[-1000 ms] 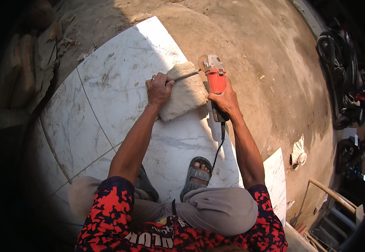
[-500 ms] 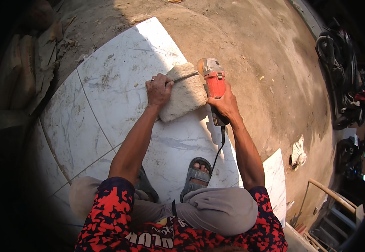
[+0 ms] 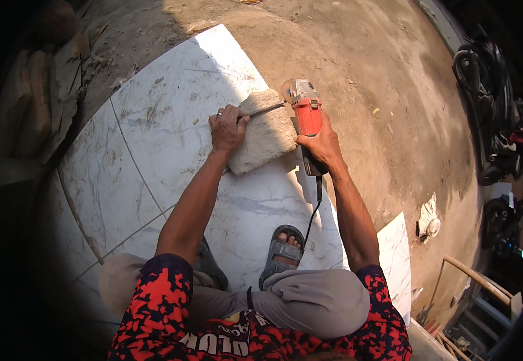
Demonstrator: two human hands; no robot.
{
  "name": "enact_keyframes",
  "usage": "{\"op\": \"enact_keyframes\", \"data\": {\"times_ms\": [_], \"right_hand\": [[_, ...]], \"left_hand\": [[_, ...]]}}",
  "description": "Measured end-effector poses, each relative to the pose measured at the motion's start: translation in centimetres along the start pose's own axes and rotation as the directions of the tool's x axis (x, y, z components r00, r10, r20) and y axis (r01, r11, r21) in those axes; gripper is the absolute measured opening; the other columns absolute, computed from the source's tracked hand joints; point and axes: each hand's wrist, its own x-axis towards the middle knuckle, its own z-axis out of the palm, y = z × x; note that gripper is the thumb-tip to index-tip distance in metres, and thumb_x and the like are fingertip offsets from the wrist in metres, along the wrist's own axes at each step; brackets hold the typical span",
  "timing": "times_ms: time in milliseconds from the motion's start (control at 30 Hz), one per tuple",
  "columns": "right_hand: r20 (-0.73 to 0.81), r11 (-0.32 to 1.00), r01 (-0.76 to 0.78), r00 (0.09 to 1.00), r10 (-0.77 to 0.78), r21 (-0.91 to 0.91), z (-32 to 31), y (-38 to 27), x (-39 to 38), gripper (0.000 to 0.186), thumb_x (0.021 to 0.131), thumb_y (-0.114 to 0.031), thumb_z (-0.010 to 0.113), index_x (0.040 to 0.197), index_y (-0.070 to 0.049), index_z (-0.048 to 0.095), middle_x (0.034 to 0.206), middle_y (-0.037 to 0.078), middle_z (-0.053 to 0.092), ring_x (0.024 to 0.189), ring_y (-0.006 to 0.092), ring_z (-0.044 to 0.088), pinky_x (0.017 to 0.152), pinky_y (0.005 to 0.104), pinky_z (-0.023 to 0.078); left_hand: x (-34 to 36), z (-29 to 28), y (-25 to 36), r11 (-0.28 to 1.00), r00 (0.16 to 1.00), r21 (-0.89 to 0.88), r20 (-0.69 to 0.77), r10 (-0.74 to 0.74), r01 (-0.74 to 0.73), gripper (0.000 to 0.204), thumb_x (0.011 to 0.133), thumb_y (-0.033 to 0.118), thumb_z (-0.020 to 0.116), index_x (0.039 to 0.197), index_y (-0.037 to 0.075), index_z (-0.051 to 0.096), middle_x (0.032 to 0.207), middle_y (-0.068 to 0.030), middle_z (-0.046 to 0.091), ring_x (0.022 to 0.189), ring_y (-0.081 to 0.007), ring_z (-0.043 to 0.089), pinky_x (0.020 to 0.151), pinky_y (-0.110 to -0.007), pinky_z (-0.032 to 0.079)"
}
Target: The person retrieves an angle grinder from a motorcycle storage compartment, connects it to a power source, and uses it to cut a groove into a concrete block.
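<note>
My left hand [image 3: 229, 128] is closed around one end of a thin dark metal rod [image 3: 266, 109]. The rod lies across the top of a rough, pale stone block [image 3: 265, 137], and its far end reaches past the block's right edge. In my right hand [image 3: 323, 145] is a red and black angle grinder [image 3: 308, 114], gripped by its body with the head pointing away from me. The grinder's round disc [image 3: 286, 91] is right by the rod's tip; whether they touch I cannot tell. A black cord [image 3: 314, 218] runs down from the grinder beside my right foot.
White marbled tiles [image 3: 171, 90] lie under the block and my sandalled feet [image 3: 283, 253]. Bare brown ground [image 3: 388, 120] stretches to the right, with a crumpled whitish item [image 3: 428, 219] on it. A motorcycle-like dark machine [image 3: 484, 108] stands far right, and a wooden handle [image 3: 477, 277] below it.
The grinder's head has shifted slightly away from me and tilted, its disc now a little farther up along the rod's tip. My left hand and the block stay put.
</note>
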Motion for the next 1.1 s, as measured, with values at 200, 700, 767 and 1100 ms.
{"op": "enact_keyframes", "data": {"times_ms": [200,700,767,1100], "right_hand": [[-0.019,0.999,0.048,0.999,-0.048,-0.011,-0.1,0.4,-0.6,0.091,0.064,-0.024,0.074,0.144,-0.006,0.033,0.115,0.027,0.064,0.103,0.0417,0.065,0.087,0.0446,0.052],[-0.087,1.0,0.004,0.996,-0.007,-0.026,-1.4,0.6,0.4,0.091,0.064,-0.023,0.076,0.144,-0.007,0.035,0.115,0.025,0.065,0.102,0.0382,0.066,0.088,0.0437,0.053],[-0.086,1.0,0.022,0.996,-0.023,-0.019,-1.7,0.5,0.4,0.092,0.064,-0.023,0.079,0.144,-0.007,0.036,0.117,0.022,0.064,0.104,0.0358,0.066,0.09,0.0419,0.052],[-0.028,0.999,0.046,0.998,-0.047,-0.025,-0.2,-0.1,-1.1,0.082,0.066,-0.024,0.074,0.139,-0.01,0.039,0.112,0.024,0.066,0.101,0.04,0.066,0.086,0.045,0.052]], "left_hand": [[0.1,0.1,0.1,1.0,1.0,-0.002,-0.003,0.005,-0.005,0.011,0.085,0.025,0.066,0.09,0.015,0.066,0.095,-0.0018,0.062,0.098,-0.0238,0.057,0.088,-0.044,0.035],[0.1,0.0,0.2,1.0,0.999,0.007,0.029,-0.026,0.025,0.012,0.085,0.025,0.066,0.09,0.015,0.066,0.094,-0.0011,0.062,0.097,-0.0234,0.057,0.089,-0.043,0.035],[0.0,0.0,0.0,1.0,1.0,-0.003,0.018,-0.022,0.022,0.012,0.085,0.026,0.066,0.09,0.015,0.066,0.094,-0.0011,0.062,0.097,-0.0232,0.057,0.089,-0.043,0.035],[0.2,-0.2,0.3,1.0,1.0,-0.011,0.011,-0.009,0.009,0.011,0.086,0.025,0.065,0.09,0.015,0.066,0.095,-0.0015,0.062,0.097,-0.0235,0.057,0.089,-0.043,0.035]]}}
